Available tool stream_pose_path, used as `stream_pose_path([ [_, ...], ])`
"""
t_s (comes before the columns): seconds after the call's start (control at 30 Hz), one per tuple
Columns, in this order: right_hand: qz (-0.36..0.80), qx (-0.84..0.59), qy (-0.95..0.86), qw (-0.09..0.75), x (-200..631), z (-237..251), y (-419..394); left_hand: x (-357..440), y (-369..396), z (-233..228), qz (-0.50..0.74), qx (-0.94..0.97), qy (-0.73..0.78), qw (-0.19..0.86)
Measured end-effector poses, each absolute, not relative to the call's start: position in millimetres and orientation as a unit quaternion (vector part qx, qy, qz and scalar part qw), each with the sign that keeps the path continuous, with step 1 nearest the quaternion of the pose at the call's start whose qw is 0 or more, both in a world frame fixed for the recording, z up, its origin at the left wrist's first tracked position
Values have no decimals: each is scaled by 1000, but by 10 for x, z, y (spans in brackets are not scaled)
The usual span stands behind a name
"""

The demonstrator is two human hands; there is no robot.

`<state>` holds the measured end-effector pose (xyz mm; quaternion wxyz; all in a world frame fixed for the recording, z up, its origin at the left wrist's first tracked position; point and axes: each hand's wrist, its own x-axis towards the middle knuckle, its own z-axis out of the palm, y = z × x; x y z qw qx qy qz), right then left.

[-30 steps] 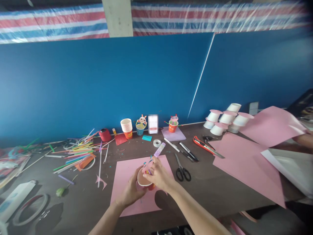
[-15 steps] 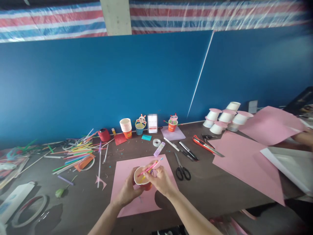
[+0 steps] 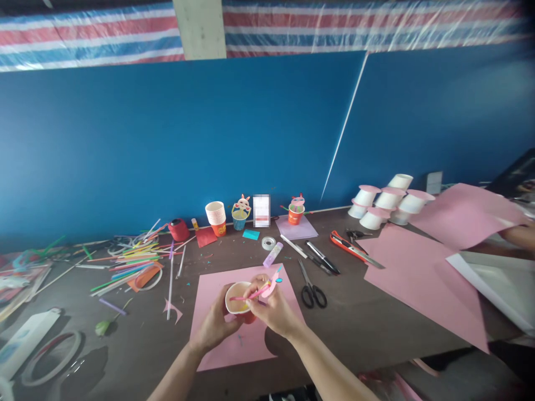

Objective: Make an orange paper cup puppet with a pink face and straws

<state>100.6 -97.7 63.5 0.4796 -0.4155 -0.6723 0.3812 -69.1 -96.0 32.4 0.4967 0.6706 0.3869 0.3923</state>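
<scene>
Left hand (image 3: 217, 326) clasped round red paper cup (image 3: 237, 305) above pink paper sheet (image 3: 213, 356); right hand (image 3: 276, 313) pinched blue-tipped pink paper cutout (image 3: 271, 287) and slim pink straw (image 3: 239, 298). Cutout appeared assembled; its fastening was unclear.

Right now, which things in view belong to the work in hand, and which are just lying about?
Apparently in use:
paper cup, in the left hand
pink cutout and pink stick, at the right hand
pink sheet, beneath both hands

Apparently just lying about:
scissors
box cutter
glue stick
colourful straws
</scene>
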Motion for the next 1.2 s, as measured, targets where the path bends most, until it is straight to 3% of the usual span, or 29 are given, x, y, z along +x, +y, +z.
stream_pose_path([
  [0.23, 338, -454, -698, 439, 995, 661, -996, -699, -968, 321, 393, 677, 393, 482],
  [0.63, 352, -512, -678, 392, 982, 681, -1055, -687, -1004, 506, 395, 764, 385, 335],
  [0.93, 380, -448, -707, 395, 1017, 880, -1121, -677, -1004, 547, 413, 772, 358, 326],
  [1.2, 309, -470, -743, 361, 948, 993, -1197, -703, -1001, 510, 418, 762, 356, 343],
])
